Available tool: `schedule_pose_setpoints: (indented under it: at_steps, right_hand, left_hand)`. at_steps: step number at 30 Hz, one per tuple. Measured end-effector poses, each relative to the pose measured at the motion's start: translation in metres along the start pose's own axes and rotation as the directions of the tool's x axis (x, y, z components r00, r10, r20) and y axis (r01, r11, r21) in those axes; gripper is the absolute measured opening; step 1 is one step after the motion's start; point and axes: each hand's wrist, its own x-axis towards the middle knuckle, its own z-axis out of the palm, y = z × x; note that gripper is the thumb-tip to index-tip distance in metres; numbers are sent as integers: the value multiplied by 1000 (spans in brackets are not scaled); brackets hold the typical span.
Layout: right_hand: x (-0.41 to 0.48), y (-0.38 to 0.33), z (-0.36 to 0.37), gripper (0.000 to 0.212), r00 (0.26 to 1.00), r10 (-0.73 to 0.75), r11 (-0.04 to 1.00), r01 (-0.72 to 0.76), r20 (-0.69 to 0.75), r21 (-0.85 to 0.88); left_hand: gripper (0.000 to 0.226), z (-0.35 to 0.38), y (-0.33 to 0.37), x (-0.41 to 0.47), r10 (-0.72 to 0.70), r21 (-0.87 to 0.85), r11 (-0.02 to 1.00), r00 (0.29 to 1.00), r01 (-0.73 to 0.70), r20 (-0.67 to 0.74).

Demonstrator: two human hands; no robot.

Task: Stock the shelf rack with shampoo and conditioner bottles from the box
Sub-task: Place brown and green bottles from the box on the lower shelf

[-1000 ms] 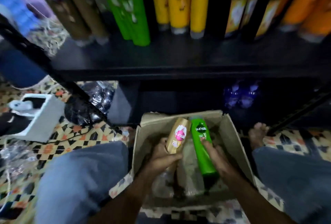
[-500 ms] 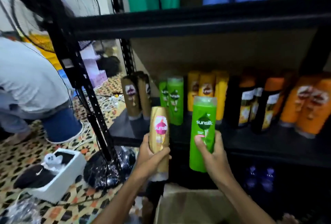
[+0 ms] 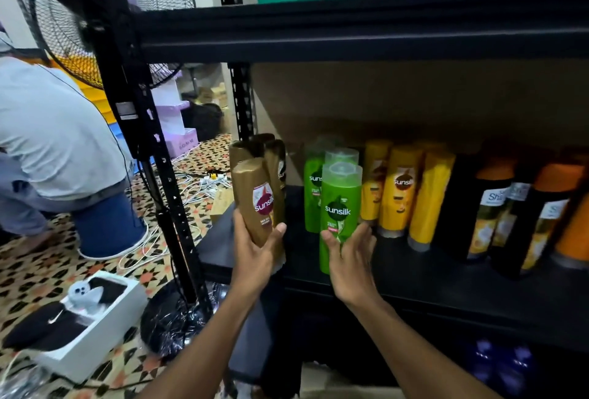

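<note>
My left hand (image 3: 255, 255) grips a gold-brown Sunsilk bottle (image 3: 255, 194), held upright over the front left of the black shelf (image 3: 446, 274), just in front of two matching brown bottles (image 3: 271, 150). My right hand (image 3: 349, 258) holds a green Sunsilk bottle (image 3: 340, 204) upright near the shelf's front, ahead of two other green bottles (image 3: 314, 188). To their right stand yellow bottles (image 3: 398, 188), black ones with orange caps (image 3: 497, 207) and orange ones (image 3: 577, 233). Only a strip of the cardboard box (image 3: 347, 390) shows at the bottom edge.
A black rack upright (image 3: 143, 150) and a standing fan (image 3: 105, 16) rise on the left. Another person (image 3: 54, 143) crouches far left. A white box with dark items (image 3: 83, 325) and white cables (image 3: 191, 194) lie on the patterned floor. Purple bottles (image 3: 500, 363) sit on the lower shelf.
Both hands lifted the two bottles out of the box and up to the shelf. They have moved forward until each bottle is in front of its matching row.
</note>
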Motion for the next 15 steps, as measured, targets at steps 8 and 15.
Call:
schedule_pose_setpoints:
  at_steps: [8, 15]
  right_hand:
    - [18, 14, 18, 64, 997, -58, 992, 63, 53, -112]
    - [13, 29, 27, 62, 991, -80, 995, 85, -109, 45]
  left_hand:
    - [70, -3, -30, 12, 36, 193, 980, 999, -38, 14]
    - [70, -10, -47, 41, 50, 383, 924, 988, 11, -148]
